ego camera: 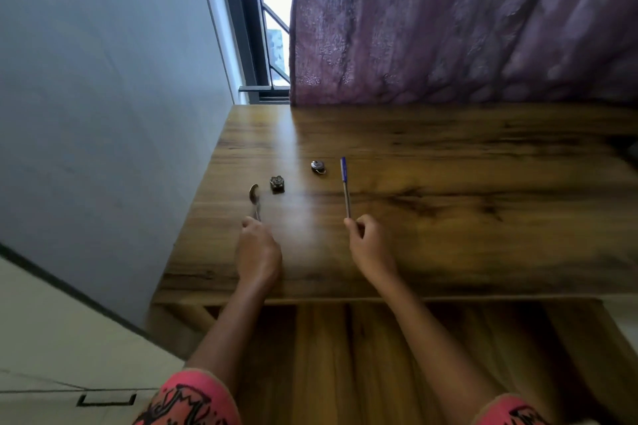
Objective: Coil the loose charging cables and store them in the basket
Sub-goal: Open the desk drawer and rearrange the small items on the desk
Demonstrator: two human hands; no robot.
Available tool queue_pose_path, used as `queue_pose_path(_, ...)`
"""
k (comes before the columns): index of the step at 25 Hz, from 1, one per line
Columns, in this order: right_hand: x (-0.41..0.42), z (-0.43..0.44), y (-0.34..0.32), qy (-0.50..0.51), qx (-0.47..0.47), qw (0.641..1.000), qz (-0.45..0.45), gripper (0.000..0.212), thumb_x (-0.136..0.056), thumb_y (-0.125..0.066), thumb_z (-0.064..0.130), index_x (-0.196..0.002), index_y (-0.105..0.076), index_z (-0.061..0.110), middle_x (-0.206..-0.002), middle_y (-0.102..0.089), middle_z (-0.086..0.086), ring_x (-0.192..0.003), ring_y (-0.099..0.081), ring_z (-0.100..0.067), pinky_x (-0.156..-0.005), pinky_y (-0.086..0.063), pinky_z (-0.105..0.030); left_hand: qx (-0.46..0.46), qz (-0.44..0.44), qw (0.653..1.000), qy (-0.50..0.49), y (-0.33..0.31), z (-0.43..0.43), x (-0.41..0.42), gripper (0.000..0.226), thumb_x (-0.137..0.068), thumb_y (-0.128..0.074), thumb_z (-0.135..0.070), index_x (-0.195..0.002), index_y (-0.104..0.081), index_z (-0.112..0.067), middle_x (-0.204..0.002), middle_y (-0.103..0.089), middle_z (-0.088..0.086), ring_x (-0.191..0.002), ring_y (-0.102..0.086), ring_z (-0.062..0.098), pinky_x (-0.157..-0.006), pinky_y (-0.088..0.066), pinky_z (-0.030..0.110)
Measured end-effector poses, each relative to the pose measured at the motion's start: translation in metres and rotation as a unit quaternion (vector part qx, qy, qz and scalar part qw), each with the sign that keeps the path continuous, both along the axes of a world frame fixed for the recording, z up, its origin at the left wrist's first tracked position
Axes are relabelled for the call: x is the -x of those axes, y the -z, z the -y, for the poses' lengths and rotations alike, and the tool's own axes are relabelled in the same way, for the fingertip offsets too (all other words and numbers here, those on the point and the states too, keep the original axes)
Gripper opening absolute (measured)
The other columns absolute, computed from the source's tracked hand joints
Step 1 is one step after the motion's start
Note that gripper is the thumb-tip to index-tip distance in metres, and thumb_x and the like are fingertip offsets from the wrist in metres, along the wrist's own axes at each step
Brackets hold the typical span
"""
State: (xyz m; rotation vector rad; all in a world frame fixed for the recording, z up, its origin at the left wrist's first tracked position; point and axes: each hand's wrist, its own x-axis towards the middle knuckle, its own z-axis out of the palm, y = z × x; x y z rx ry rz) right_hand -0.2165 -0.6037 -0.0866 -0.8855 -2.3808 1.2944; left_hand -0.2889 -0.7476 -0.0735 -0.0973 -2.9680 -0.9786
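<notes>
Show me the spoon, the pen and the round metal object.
spoon [254,192]: head view, on its bowl.
pen [345,189]: head view, on its barrel.
round metal object [317,166]: head view, on its top.

The table is brown wood grain, smooth, with a soft sheen at the centre of the frame. The spoon in the left hand is bright polished metal. The pen in the right hand has a glossy blue plastic cap and a duller grey barrel. The curtain, upper right, is crinkled matt purple cloth. The wall, left, is smooth matt paint.
</notes>
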Motion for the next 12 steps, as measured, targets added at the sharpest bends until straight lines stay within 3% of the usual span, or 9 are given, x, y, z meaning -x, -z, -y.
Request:
queue_pose_path(2,-0.043,0.008,-0.004,0.003,-0.01,1.0,-0.026,0.023,-0.095,-0.048,0.03,-0.078,-0.052,0.015,-0.066,-0.051,0.004,-0.061,-0.049,-0.01,-0.05,-0.033,-0.017,-0.115,0.02,0.993,0.014,-0.002,0.002,-0.045,0.017,-0.095,-0.04,-0.011,-0.097,-0.048,0.003,-0.093,-0.06,0.02,-0.08,-0.059,0.032,-0.059,-0.043,0.034)
queue_pose_path(5,-0.122,0.017,-0.001,0.013,-0.016,0.999,-0.05,0.022,-0.091,-0.055,0.027,-0.077,-0.06,0.011,-0.063,-0.054,0.006,-0.057,-0.05,-0.004,-0.048,-0.035,-0.009,-0.246,0.097,0.964,-0.005,-0.002,-0.001,-0.133,0.019,-0.095,-0.045,-0.018,-0.09,-0.053,-0.002,-0.085,-0.06,0.012,-0.07,-0.055,0.019,-0.06,-0.043,0.031)
queue_pose_path(9,-0.228,0.019,0.019,0.009,-0.044,0.999,-0.009,0.02,-0.088,-0.06,0.027,-0.074,-0.065,0.013,-0.067,-0.06,0.002,-0.061,-0.054,-0.007,-0.053,-0.036,-0.013,-0.307,0.235,0.922,-0.005,0.024,-0.01,-0.251,0.015,-0.092,-0.052,-0.017,-0.083,-0.059,-0.009,-0.074,-0.06,0.006,-0.062,-0.053,0.012,-0.053,-0.039,0.021)
queue_pose_path(12,-0.293,0.009,0.037,0.023,-0.043,0.994,0.098,0.02,-0.089,-0.058,0.029,-0.079,-0.068,0.015,-0.07,-0.065,0.0,-0.063,-0.058,-0.008,-0.058,-0.047,-0.021,-0.325,0.402,0.856,0.011,0.047,-0.021,-0.311,0.018,-0.091,-0.057,-0.016,-0.075,-0.063,-0.009,-0.064,-0.06,0.003,-0.06,-0.054,0.013,-0.055,-0.043,0.023)
